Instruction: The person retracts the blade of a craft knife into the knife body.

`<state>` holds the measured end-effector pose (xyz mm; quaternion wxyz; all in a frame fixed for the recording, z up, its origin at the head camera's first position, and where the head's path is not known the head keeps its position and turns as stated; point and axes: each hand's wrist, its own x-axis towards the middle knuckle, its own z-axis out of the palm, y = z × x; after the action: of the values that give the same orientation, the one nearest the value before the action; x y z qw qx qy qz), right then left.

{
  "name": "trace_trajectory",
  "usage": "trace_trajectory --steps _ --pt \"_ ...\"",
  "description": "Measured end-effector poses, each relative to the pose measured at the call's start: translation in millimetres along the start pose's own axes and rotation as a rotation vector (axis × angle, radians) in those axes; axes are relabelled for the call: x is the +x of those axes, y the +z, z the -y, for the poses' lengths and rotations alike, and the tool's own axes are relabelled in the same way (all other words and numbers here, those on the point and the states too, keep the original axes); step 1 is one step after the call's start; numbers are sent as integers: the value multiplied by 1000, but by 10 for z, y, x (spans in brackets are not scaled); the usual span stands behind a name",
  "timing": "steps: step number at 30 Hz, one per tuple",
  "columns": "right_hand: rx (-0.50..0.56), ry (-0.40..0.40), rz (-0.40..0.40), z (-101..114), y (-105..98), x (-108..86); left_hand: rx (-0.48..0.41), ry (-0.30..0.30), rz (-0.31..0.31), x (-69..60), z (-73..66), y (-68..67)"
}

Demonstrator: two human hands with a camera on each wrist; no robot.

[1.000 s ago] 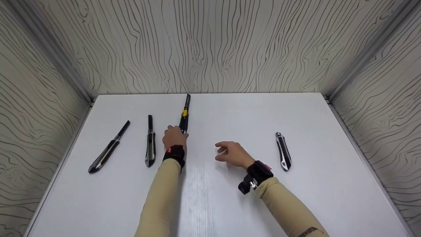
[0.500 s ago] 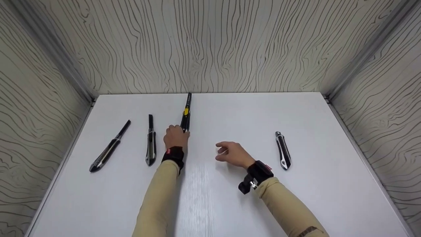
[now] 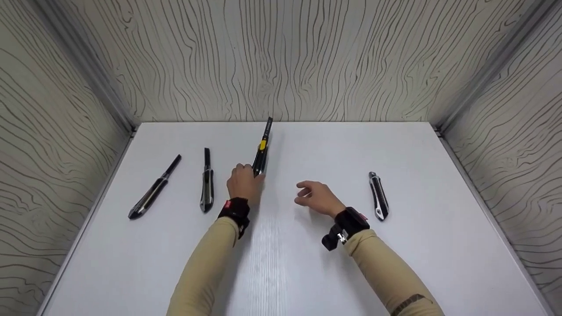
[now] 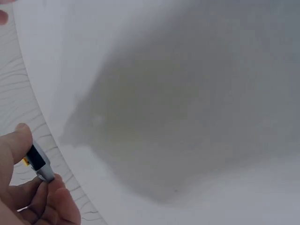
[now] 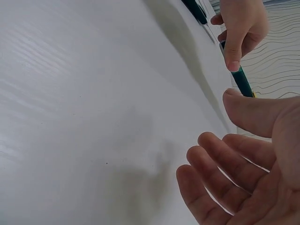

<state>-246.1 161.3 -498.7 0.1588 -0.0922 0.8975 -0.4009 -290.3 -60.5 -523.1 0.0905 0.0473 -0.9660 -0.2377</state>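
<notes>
The left hand [image 3: 245, 181] grips the rear end of a black utility knife with a yellow slider [image 3: 262, 149], its tip pointing to the back edge. In the left wrist view the thumb and fingers pinch the knife's silver-ended handle [image 4: 38, 161]. To the right, the right hand [image 3: 319, 197] hovers with fingers loosely bent and nothing in them; the right wrist view shows its fingers spread [image 5: 234, 173]. Two black-and-silver knives, one upright in view [image 3: 207, 184] and one slanted [image 3: 151, 195], lie left of the left hand. Another knife [image 3: 379, 196] lies right of the right hand.
A white table [image 3: 281, 272] fills the lower part of the head view. Behind it stands a wall with a wood-grain pattern [image 3: 281, 61], and similar panels rise at both sides, joined by grey corner posts.
The left hand and the yellow-slider knife have shifted right and slightly toward the back. The whole head view has shifted a little. The right hand keeps its pose.
</notes>
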Motion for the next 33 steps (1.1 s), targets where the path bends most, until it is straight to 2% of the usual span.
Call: trace_trajectory --steps 4,12,16,22,26,33 --pt "10 21 -17 -54 8 -21 -8 31 -1 -163 -24 48" --pt "97 118 -35 -139 61 -28 -70 44 92 -518 -140 154" --pt "124 149 -42 -122 70 -18 -95 64 117 -673 -223 155" --pt "164 153 -73 -86 50 15 -124 113 116 -858 -336 144" --pt "245 171 -100 -84 50 43 -144 131 110 -960 -400 146" --pt "453 238 -181 -50 55 61 -120 192 78 -1108 -462 145"
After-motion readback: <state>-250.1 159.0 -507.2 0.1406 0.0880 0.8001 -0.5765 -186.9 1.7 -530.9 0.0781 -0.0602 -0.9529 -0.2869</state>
